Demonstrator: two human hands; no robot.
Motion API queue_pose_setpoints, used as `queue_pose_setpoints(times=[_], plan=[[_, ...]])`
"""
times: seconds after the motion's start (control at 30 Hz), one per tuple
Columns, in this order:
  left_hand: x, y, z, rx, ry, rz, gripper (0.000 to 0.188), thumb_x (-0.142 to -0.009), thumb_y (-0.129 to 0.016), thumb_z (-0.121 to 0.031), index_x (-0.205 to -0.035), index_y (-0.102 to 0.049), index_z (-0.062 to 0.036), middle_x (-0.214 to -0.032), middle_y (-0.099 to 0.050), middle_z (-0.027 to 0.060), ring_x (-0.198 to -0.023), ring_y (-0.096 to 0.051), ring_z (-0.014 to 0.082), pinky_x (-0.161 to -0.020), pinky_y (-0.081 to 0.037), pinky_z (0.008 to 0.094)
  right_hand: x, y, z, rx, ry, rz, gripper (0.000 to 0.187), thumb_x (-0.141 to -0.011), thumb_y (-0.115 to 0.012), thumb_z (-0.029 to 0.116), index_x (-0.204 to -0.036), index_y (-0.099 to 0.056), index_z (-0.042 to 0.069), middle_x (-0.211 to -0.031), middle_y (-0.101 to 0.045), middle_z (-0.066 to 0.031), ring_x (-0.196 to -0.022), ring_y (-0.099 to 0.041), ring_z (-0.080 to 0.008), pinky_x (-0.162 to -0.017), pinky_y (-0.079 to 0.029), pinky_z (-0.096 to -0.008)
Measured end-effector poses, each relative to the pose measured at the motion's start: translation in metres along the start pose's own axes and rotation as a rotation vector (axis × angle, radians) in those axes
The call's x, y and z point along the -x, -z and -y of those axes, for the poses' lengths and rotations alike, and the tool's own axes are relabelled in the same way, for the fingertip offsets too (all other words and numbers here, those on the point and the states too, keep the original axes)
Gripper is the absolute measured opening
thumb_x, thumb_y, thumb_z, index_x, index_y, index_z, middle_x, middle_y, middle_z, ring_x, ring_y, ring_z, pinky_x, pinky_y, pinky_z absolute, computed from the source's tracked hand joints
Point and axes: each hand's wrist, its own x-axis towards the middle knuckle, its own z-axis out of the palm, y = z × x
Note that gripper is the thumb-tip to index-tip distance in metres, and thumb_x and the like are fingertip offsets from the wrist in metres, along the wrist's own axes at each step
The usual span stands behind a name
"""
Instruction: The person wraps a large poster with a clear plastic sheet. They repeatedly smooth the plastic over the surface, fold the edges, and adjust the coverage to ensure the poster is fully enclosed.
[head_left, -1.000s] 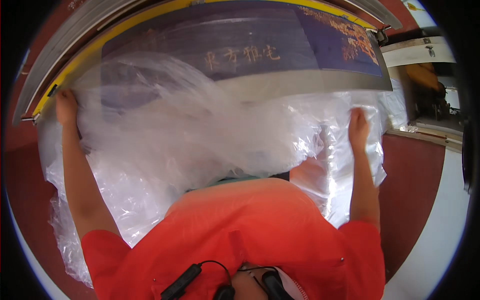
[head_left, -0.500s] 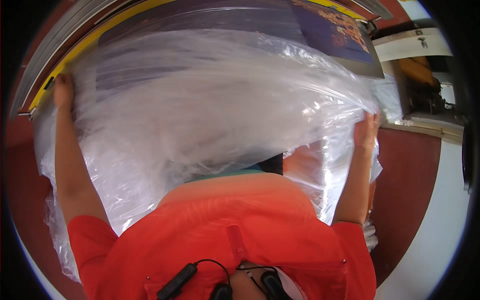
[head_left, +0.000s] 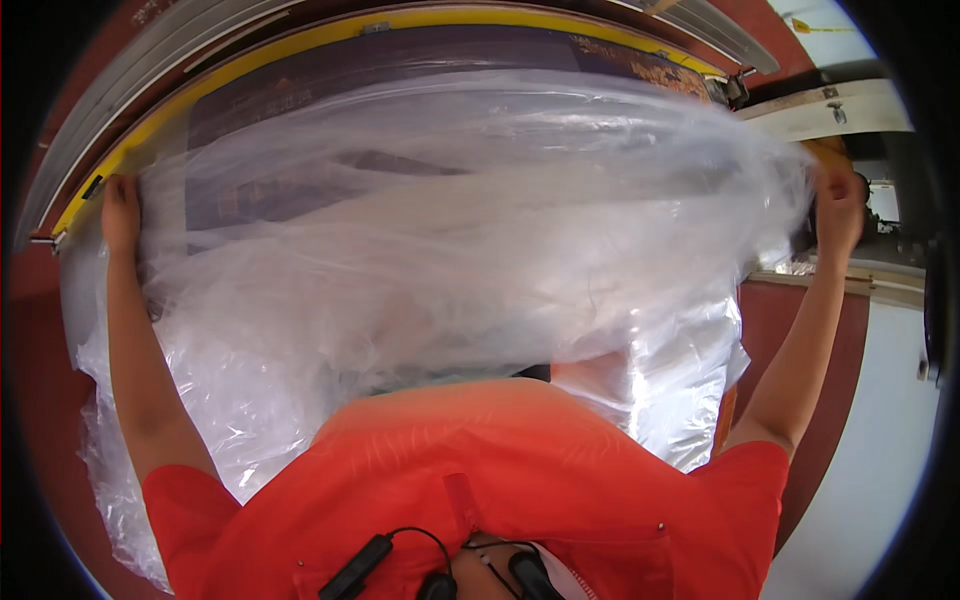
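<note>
A large sheet of clear plastic film (head_left: 400, 260) spreads across the work surface in front of me, creased and shiny. Beneath its far part shows a dark purple printed panel (head_left: 330, 75) with orange patterning at its right end. My left hand (head_left: 121, 212) is closed on the film's left side, close to the yellow edge strip. Out to the far right, my right hand (head_left: 838, 205) grips the film's right edge and holds it raised and stretched. Some motion blur softens the right fingers.
A yellow strip (head_left: 130, 145) and metal rails (head_left: 85, 130) run along the far and left sides. At right are a pale board with a latch (head_left: 840, 112) and dark machinery. More film hangs down toward me on the left. The floor is dark red.
My right hand has moved outward to the right and slightly farther away, drawing the film with it. More of the panel's right end is under film. My left hand has shifted slightly nearer.
</note>
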Motion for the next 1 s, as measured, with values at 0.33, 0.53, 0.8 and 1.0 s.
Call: queue_pose_setpoints(times=[0.33,0.53,0.8,1.0], plan=[[0.004,0.002,-0.002,0.009,0.025,-0.001,0.026,-0.081,-0.047,-0.029,-0.092,-0.048,-0.0051,-0.086,-0.055,0.0188,-0.082,-0.052,0.0355,-0.068,-0.041,0.0381,0.079,-0.100,-0.017,-0.799,-1.156,0.346,0.067,-0.071,-0.050,0.052,-0.118,-0.039,0.005,-0.116,-0.043,-0.0100,-0.114,-0.031,-0.0223,-0.092,-0.023,-0.0462],[0.007,0.009,0.000,-0.029,0.020,0.001,0.026,-0.082,-0.045,-0.030,-0.092,-0.049,-0.0061,-0.088,-0.055,0.0181,-0.083,-0.052,0.0355,-0.068,-0.041,0.0378,0.161,-0.086,0.033,-1.763,-1.291,0.539,0.045,-0.084,-0.035,0.038,-0.117,-0.039,0.007,-0.117,-0.043,-0.0075,-0.107,-0.040,-0.0241,-0.091,-0.031,-0.0382],[-0.003,-0.001,0.002,0.028,0.027,0.069,0.028,-0.081,-0.045,-0.032,-0.094,-0.049,-0.0071,-0.089,-0.055,0.0181,-0.085,-0.051,0.0351,-0.070,-0.040,0.0378,-0.046,0.060,-0.117,0.425,-0.254,0.153,0.035,-0.073,-0.050,0.032,-0.097,-0.056,0.008,-0.091,-0.058,-0.0083,-0.082,-0.055,-0.0250,-0.075,-0.040,-0.0351],[0.008,0.014,0.011,-0.123,0.064,-0.072,0.029,-0.082,-0.044,-0.032,-0.095,-0.048,-0.0066,-0.090,-0.055,0.0183,-0.085,-0.052,0.0349,-0.071,-0.040,0.0379,0.020,-0.021,0.058,0.295,0.710,-0.025,0.041,-0.068,-0.050,0.015,-0.109,-0.048,0.010,-0.114,-0.044,-0.0128,-0.107,-0.039,-0.0281,-0.091,-0.026,-0.0452]])
